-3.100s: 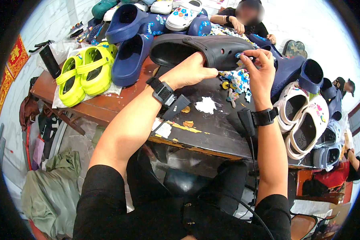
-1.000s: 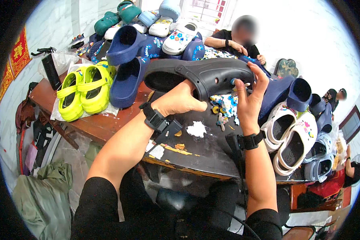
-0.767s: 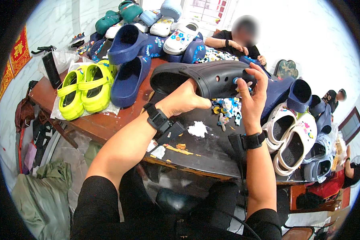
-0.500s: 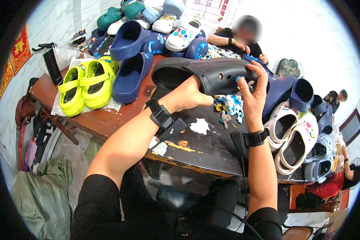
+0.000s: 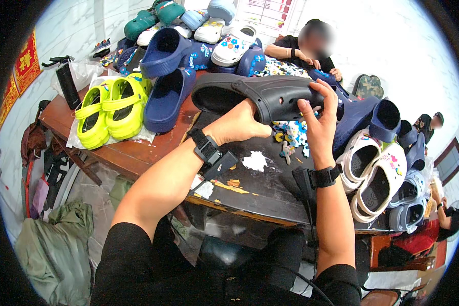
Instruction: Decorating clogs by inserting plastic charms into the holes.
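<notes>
A black clog [image 5: 273, 94] with holes in its upper is held on its side over the table, its opening to the left. My left hand [image 5: 235, 125] reaches into that opening; its fingers are hidden inside and the thumb lies along the shoe's lower edge. At the toe end, my right hand [image 5: 322, 130] holds the clog, thumb on the near side and fingertips bent over the toe. Small coloured decorations show by the right fingers, partly covered. Below the clog, a heap of colourful shoe charms [image 5: 294, 133] lies on the dark tabletop.
Yellow-green clogs [image 5: 123, 107] and a dark blue clog [image 5: 169, 102] stand on the left. White clogs [image 5: 377, 191] line the right side. More decorated clogs [image 5: 234, 48] are piled behind. A co-worker [image 5: 301, 53] sits across the table [image 5: 245, 188].
A blue piece seen at my right thumb no longer shows there. That thumb has shifted slightly left on the clog. The left hand stays inside the shoe.
</notes>
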`<state>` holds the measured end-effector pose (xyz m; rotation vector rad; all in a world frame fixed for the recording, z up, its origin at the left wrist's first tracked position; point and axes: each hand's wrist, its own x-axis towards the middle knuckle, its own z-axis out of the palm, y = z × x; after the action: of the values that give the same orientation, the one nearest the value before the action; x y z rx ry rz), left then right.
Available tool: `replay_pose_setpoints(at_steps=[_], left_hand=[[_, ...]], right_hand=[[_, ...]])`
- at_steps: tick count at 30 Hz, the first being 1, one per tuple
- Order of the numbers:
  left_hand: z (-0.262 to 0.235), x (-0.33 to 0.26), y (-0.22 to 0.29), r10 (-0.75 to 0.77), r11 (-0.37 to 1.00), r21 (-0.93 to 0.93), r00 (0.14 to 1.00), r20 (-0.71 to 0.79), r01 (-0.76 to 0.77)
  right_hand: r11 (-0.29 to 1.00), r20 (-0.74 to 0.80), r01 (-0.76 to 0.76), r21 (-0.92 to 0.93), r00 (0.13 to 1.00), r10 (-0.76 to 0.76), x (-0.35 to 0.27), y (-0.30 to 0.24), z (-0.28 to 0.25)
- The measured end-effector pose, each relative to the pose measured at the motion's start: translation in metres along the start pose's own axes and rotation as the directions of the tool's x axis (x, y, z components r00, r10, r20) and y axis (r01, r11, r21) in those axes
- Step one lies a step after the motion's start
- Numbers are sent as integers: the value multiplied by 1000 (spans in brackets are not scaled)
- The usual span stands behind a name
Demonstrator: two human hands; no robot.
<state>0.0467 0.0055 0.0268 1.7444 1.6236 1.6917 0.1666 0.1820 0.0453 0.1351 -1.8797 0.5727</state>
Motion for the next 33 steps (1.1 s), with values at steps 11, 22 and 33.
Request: replay_pose_setpoints(at_steps=[11,22,33], left_hand=[[3,4,6,-1,989,-148,998,-58,-8],[1,-1,3,-100,971,-230,985,-140,66],[2,0,3,-81,963,-262,993,-87,55]], right_hand=[[997,-23,-75,-1,997,75,0,5,-2],[909,-80,148,-391,978,-194,-2,-7,2],[896,-93,163,-413,971,-219,-2,-13,2]])
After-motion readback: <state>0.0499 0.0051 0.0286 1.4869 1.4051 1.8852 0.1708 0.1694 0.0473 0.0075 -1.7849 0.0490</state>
